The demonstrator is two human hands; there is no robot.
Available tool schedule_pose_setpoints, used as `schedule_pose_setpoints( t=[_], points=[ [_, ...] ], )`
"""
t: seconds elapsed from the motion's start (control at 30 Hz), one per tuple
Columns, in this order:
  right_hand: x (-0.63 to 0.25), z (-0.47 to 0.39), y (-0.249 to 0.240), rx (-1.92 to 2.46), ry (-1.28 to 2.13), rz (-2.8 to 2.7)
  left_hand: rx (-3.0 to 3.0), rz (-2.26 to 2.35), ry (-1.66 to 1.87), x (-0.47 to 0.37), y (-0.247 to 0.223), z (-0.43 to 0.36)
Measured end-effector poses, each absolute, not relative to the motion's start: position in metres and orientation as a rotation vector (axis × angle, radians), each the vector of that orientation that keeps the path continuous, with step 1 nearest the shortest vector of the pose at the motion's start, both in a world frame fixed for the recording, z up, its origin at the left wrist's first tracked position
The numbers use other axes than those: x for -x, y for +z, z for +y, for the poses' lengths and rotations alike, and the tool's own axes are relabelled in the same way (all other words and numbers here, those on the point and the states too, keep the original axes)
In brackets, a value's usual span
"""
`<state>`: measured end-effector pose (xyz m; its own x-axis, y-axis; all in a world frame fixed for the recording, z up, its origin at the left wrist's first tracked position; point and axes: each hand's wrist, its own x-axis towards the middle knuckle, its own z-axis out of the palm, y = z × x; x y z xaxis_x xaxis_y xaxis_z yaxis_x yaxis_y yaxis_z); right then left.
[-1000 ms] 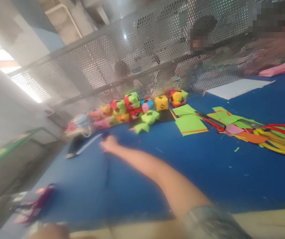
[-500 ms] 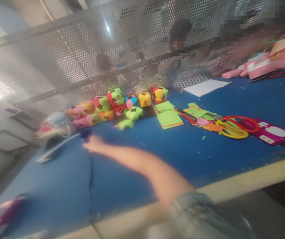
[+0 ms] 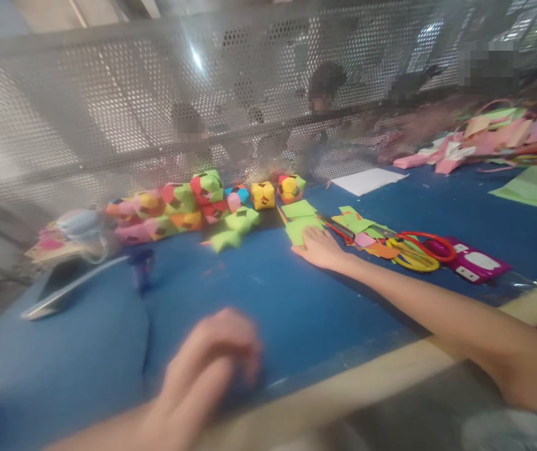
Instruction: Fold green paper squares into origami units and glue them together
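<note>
My right hand [image 3: 322,248] reaches across the blue table with its fingers stretched out flat on the near edge of a stack of green paper squares [image 3: 299,210]. Nearer to me, my left hand [image 3: 214,354] hovers over the table's front part; its fingers look curled but are smeared by motion, and I see nothing clear in them. Right of the paper stack lie red-handled scissors [image 3: 430,245] and yellow-handled scissors [image 3: 414,258] among paper scraps [image 3: 360,220]. A row of folded paper balls [image 3: 207,186] in several colours stands along the back.
A perforated metal screen [image 3: 132,113] runs behind the table, with people beyond it. A purple case [image 3: 479,260] lies at right, and pink paper pieces [image 3: 451,153] are heaped farther back. A small dark blue object [image 3: 141,266] and a tablet-like thing [image 3: 69,291] are at left.
My right hand has left the dark blue object at left and moved right onto the green paper. My left hand has come into view at the bottom. The view has shifted slightly.
</note>
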<state>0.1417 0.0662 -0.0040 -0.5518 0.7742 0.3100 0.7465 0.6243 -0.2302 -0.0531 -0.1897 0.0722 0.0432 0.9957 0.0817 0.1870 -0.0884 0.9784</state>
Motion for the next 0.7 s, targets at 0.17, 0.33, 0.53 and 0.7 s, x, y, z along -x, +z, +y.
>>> schedule_pose_setpoints(
  t=[0.17, 0.33, 0.53, 0.7],
  points=[
    [-0.152, 0.063, -0.015, 0.977, -0.022, -2.653, -1.59, 1.446, 1.035, 0.034, 0.052, -0.084],
    [-0.153, 0.057, -0.019, 0.75, -0.073, -2.604, -1.521, 1.523, 0.92, 0.047, 0.021, -0.041],
    [-0.163, 0.052, -0.02, 0.793, 0.202, -2.392, -1.406, 1.518, 0.834, 0.061, 0.017, -0.055],
    [-0.163, 0.049, -0.007, 1.05, 0.579, -2.187, -1.45, 1.424, 0.771, 0.056, 0.019, -0.064]
  ],
)
